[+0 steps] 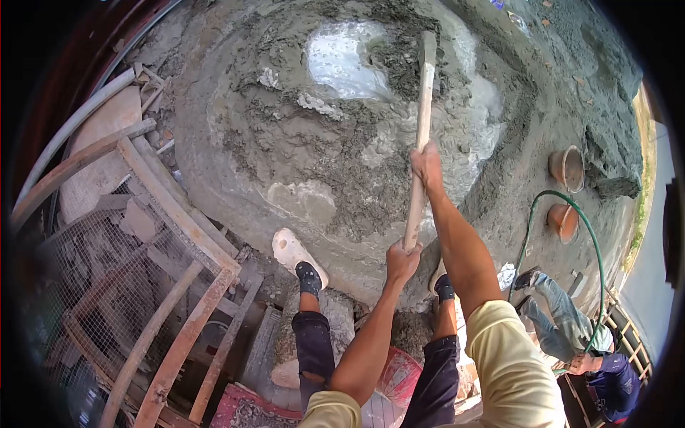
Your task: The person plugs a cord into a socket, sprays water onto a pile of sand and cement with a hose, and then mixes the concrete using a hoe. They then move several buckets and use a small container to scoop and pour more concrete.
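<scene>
Both my hands grip the long wooden handle of a hoe [424, 100]. My right hand [427, 167] is wrapped round the middle of the handle, and my left hand [403, 262] is closed near its lower end. The far end of the hoe rests in a broad heap of wet grey mortar [300, 143]; its blade is mostly hidden by the mix. Beside the hoe head, a pool of pale water [346, 60] lies in a hollow of the mortar. My feet, in a mortar-splashed light shoe [296, 253] and its partner, stand at the near edge.
To the left leans a wooden frame with wire mesh [121, 264]. Two buckets, one upper [567, 169] and one lower [563, 222], stand at the right. Another person [571, 342] there holds a green hose [598, 250]. A red-and-white bag [399, 376] lies beneath me.
</scene>
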Motion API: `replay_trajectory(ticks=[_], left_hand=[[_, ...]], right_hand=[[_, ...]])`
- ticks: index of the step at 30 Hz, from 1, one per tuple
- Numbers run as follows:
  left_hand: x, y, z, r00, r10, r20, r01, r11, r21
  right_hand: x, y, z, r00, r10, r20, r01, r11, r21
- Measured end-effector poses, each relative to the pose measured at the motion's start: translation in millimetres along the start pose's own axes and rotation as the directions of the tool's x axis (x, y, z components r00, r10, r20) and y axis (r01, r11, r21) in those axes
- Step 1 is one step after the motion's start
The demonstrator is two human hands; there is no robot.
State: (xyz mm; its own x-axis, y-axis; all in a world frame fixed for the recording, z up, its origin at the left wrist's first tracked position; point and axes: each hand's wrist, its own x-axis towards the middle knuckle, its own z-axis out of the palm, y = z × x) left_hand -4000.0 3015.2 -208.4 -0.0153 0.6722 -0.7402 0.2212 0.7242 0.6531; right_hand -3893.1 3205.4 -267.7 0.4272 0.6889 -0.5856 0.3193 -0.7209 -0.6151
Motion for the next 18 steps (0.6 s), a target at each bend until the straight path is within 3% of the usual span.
replay_trajectory(ticks=[3,6,8,9,12,15,17,18], left_hand=[[-40,-26,-17,0.993,-0.105,0.048,0.109,0.991,-0.082],[-86,-58,-29,0.984,-0.172,0.034,0.174,0.981,-0.079],[-117,-82,-36,0.999,0.024,-0.044,-0.019,0.995,0.094],[-134,-105,-39,0.999,0.031,-0.026,-0.028,0.993,0.118],[-177,-138,-52,0.992,0.124,0.014,-0.125,0.971,0.205],[-187,-119,-63,0.993,0.062,0.1,-0.086,0.965,0.248],[-154,-106,-47,0.988,0.114,0.104,-0.138,0.954,0.265],[-126,-80,-40,0.986,0.102,0.129,-0.138,0.942,0.305]], right_hand=[[-37,41,23,0.996,-0.066,-0.067,0.059,0.993,-0.1],[-83,84,34,0.999,0.03,-0.036,-0.034,0.995,-0.094],[-117,116,35,0.995,0.1,-0.008,-0.1,0.995,-0.011],[-135,138,36,0.993,0.114,-0.008,-0.114,0.993,0.023],[-201,145,20,0.994,0.11,-0.019,-0.102,0.963,0.25],[-209,122,-4,0.985,0.172,0.001,-0.163,0.928,0.334],[-192,81,-32,0.982,0.187,-0.002,-0.166,0.878,0.448],[-166,61,-46,0.99,0.131,-0.058,-0.102,0.928,0.359]])
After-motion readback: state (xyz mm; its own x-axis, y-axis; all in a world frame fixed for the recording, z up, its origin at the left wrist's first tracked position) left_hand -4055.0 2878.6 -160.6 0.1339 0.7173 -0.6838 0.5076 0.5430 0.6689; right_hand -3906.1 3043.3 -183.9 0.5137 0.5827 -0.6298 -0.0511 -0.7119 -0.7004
